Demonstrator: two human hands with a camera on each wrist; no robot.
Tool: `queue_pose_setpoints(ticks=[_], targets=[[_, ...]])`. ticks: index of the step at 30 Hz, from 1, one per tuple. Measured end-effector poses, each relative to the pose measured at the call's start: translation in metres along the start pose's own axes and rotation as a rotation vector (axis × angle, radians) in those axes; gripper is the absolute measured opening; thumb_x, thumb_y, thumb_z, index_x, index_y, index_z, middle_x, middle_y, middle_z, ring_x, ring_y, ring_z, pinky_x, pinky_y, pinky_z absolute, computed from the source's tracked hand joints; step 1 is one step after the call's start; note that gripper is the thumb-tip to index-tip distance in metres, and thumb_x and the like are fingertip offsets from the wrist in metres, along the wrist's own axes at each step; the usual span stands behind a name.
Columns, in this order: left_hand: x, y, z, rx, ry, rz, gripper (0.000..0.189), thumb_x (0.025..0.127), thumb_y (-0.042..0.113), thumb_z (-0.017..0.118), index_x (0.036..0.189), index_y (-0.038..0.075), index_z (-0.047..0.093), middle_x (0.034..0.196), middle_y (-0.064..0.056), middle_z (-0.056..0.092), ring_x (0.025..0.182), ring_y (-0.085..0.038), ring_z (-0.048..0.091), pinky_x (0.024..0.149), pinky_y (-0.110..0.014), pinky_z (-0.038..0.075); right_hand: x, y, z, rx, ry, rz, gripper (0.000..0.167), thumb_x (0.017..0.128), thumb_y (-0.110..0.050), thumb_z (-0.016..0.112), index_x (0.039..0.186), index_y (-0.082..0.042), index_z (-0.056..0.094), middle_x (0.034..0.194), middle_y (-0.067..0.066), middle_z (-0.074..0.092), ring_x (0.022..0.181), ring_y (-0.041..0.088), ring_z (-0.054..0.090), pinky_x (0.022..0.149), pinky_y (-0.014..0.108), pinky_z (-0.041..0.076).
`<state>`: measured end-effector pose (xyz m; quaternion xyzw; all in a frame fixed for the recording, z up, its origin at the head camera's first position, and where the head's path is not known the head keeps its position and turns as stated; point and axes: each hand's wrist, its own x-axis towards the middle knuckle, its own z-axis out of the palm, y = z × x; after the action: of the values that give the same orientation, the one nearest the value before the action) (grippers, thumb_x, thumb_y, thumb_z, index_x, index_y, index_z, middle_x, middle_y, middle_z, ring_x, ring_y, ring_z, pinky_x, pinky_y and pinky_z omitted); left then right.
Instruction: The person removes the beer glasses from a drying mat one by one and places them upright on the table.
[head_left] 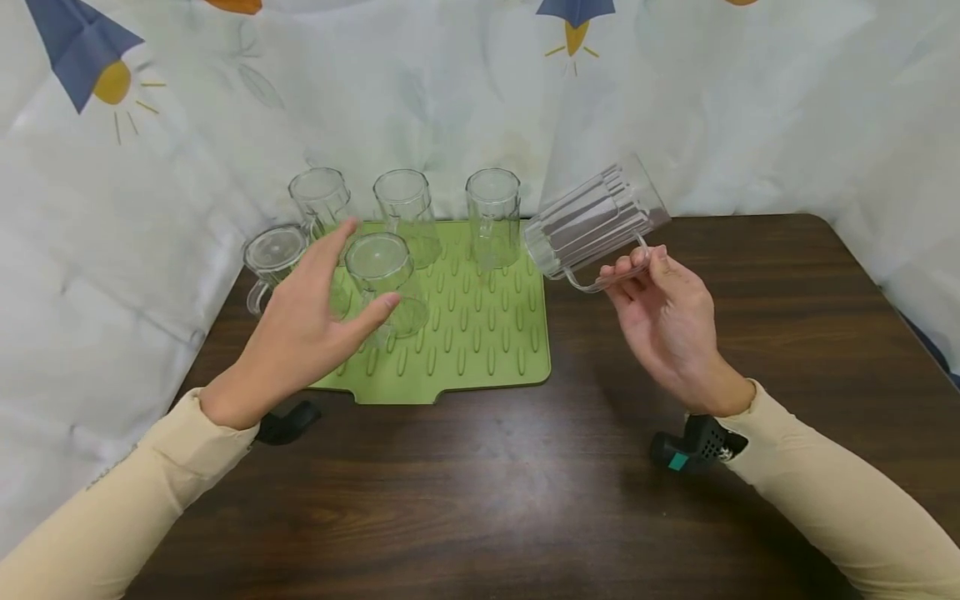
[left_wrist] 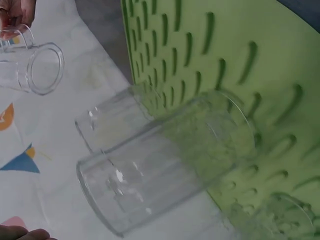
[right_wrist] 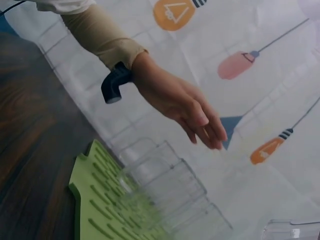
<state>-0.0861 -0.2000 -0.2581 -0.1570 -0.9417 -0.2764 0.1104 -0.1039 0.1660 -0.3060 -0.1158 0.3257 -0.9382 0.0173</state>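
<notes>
Dark wooden table (head_left: 480, 500); right fingers (head_left: 624, 265) hold a clear, ribbed, tilted mug (head_left: 592, 223).

Green mat (head_left: 393, 393): matt, ridged. Mugs (head_left: 378, 258) on mat: glossy, perhaps glass. Wood-grain table (head_left: 420, 500) beneath: satiny. Curtain (head_left: 787, 125) behind: creased.

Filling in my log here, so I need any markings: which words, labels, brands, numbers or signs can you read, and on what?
No readable text anywhere.
Held mug, standing mugs, green mat: no lettering visible.
Backdrop: printed lamp drawings, no words.
Left sleeve: faint marks, too small to read.
Right wrist device: teal patch, no legible lettering.
</notes>
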Motion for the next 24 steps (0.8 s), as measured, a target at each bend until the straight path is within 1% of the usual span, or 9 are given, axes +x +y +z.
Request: queue_pose_setpoints(ticks=[6, 7, 9, 12, 14, 16, 20, 24], targets=[[-0.01, -0.014, -0.013, 0.108, 0.022, 0.0, 0.098, 0.095, 0.042, 0.074, 0.168, 0.019, 0.014, 0.173, -0.014, 0.025, 0.158, -0.041, 0.029, 0.116, -0.072, 0.035, 0.003, -0.002, -0.003, -0.02, 0.009, -0.025, 0.029, 0.108, -0.021, 0.051, 0.091, 0.001, 0.061, 0.09, 0.009, 0.064, 0.091, 0.023, 0.066, 0.095, 0.028, 0.057], [-0.012, -0.017, -0.015, 0.123, 0.029, 0.003, 0.099, 0.094, 0.042, 0.075, 0.168, 0.018, 0.014, 0.173, -0.015, 0.024, 0.158, -0.042, 0.029, 0.116, -0.073, 0.035, 0.003, -0.003, -0.003, -0.018, 0.009, -0.029, 0.029, 0.108, -0.021, 0.051, 0.092, 0.001, 0.061, 0.09, 0.01, 0.064, 0.091, 0.024, 0.066, 0.096, 0.029, 0.057], [-0.014, -0.023, -0.018, 0.145, 0.039, 0.011, 0.101, 0.093, 0.04, 0.076, 0.168, 0.016, 0.013, 0.173, -0.017, 0.024, 0.158, -0.044, 0.029, 0.118, -0.072, 0.033, 0.004, -0.004, -0.005, -0.051, 0.014, -0.04, 0.029, 0.108, -0.021, 0.05, 0.092, 0.001, 0.061, 0.09, 0.01, 0.064, 0.092, 0.023, 0.067, 0.096, 0.029, 0.057], [-0.018, -0.032, -0.023, 0.169, 0.059, 0.024, 0.103, 0.091, 0.037, 0.078, 0.168, 0.012, 0.014, 0.172, -0.02, 0.024, 0.157, -0.046, 0.028, 0.123, -0.069, 0.028, 0.007, -0.006, -0.007, -0.09, 0.02, -0.052, 0.028, 0.108, -0.021, 0.052, 0.092, 0.001, 0.061, 0.09, 0.01, 0.064, 0.092, 0.024, 0.067, 0.096, 0.029, 0.058], [-0.021, -0.037, -0.026, 0.179, 0.064, 0.022, 0.104, 0.091, 0.037, 0.079, 0.168, 0.01, 0.014, 0.172, -0.021, 0.022, 0.158, -0.046, 0.025, 0.127, -0.066, 0.024, 0.009, -0.007, -0.009, -0.126, 0.026, -0.06, 0.028, 0.107, -0.022, 0.053, 0.093, 0.0, 0.061, 0.09, 0.009, 0.064, 0.093, 0.023, 0.068, 0.096, 0.029, 0.059], [-0.024, -0.041, -0.029, 0.186, 0.062, 0.01, 0.105, 0.091, 0.038, 0.079, 0.167, 0.008, 0.013, 0.172, -0.021, 0.02, 0.159, -0.045, 0.023, 0.129, -0.065, 0.022, 0.011, -0.007, -0.011, -0.145, 0.029, -0.068, 0.027, 0.106, -0.022, 0.055, 0.093, 0.0, 0.061, 0.09, 0.01, 0.064, 0.093, 0.023, 0.068, 0.096, 0.029, 0.059], [-0.031, -0.048, -0.034, 0.191, 0.06, -0.011, 0.107, 0.091, 0.04, 0.079, 0.167, 0.008, 0.011, 0.173, -0.022, 0.018, 0.16, -0.046, 0.021, 0.129, -0.064, 0.02, 0.014, -0.008, -0.014, -0.177, 0.021, -0.089, 0.027, 0.107, -0.021, 0.054, 0.093, 0.001, 0.06, 0.09, 0.01, 0.063, 0.092, 0.023, 0.068, 0.095, 0.029, 0.059], [-0.036, -0.056, -0.037, 0.191, 0.084, -0.012, 0.105, 0.092, 0.041, 0.077, 0.168, 0.009, 0.012, 0.172, -0.024, 0.019, 0.159, -0.048, 0.022, 0.129, -0.065, 0.021, 0.018, -0.009, -0.017, -0.185, 0.019, -0.115, 0.027, 0.107, -0.019, 0.054, 0.093, 0.002, 0.061, 0.09, 0.011, 0.063, 0.091, 0.024, 0.069, 0.094, 0.029, 0.06]])
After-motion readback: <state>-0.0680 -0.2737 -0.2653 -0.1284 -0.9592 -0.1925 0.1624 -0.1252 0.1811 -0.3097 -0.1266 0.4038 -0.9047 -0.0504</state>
